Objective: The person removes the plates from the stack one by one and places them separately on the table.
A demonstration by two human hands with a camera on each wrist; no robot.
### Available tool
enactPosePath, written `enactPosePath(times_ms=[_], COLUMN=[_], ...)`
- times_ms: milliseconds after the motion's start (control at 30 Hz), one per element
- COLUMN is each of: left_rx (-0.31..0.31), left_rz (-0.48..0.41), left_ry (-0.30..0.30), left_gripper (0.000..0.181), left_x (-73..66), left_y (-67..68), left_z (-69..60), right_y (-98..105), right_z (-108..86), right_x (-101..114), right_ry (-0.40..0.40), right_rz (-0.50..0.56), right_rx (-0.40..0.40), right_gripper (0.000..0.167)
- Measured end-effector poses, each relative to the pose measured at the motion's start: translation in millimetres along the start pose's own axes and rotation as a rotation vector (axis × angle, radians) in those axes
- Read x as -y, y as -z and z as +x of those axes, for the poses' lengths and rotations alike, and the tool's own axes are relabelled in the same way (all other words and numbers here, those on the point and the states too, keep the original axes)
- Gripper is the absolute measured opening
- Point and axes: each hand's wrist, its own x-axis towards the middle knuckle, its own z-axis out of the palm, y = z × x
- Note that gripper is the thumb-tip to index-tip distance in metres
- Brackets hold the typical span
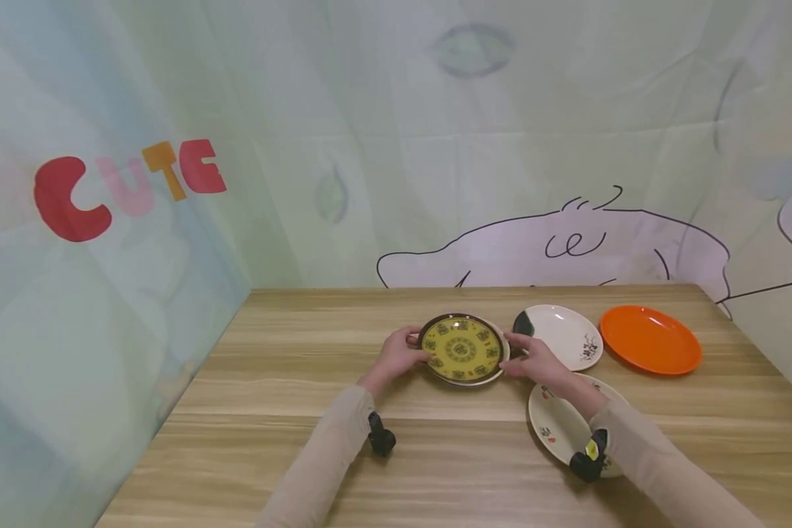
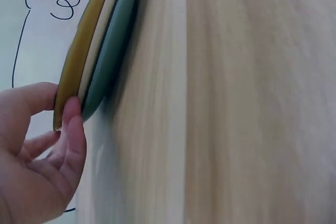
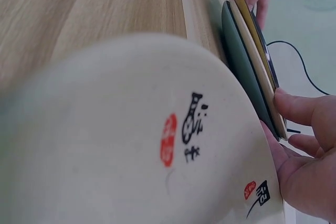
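A yellow plate (image 1: 460, 350) with a dark rim and a ring of dark motifs lies on top of a small stack. Beneath it, the left wrist view shows the edges of a cream plate (image 2: 97, 39) and a green plate (image 2: 110, 51). My left hand (image 1: 399, 353) pinches the yellow plate's left rim, a fingertip also touching the cream edge. On the opposite side my right hand (image 1: 537, 361) grips the rim, thumb on the upper edge and fingers low by the green plate. Whether it also holds the lower plates is hard to tell.
Behind my right hand is a white plate (image 1: 561, 337) with a dark patch; further right lies an orange plate (image 1: 650, 341). Under my right forearm sits a cream plate (image 1: 557, 425) with red and black characters. A printed curtain (image 1: 343, 110) borders the wooden table (image 1: 290, 440).
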Motion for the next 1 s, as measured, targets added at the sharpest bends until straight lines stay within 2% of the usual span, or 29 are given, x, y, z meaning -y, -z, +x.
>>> enactPosePath(times_ms=[167, 300, 533, 600, 1000], left_rx=[0.026, 0.051, 0.074, 0.077, -0.016], left_rz=[-0.083, -0.101, -0.148, -0.149, -0.162], left_ry=[-0.019, -0.042, -0.014, -0.023, -0.044], left_gripper=[0.061, 0.060, 0.061, 0.061, 0.060], left_x=[0.7, 1.9, 2.9, 2.5, 0.1], left_y=[3.5, 5.8, 9.2, 9.7, 16.8], left_z=[-1.8, -3.2, -5.4, -6.5, -15.7], right_y=[0.4, 0.3, -1.3, -1.7, -3.8], right_z=[0.6, 0.2, -0.7, -0.5, -0.2], right_x=[-0.9, -1.2, -0.1, 0.0, 3.3], right_ry=[0.007, 0.012, 0.018, 0.013, -0.030], right_rz=[0.000, -0.006, -0.001, -0.002, 0.006], right_rx=[0.005, -0.002, -0.006, -0.011, -0.003], right_gripper=[0.070, 0.070, 0.072, 0.073, 0.074])
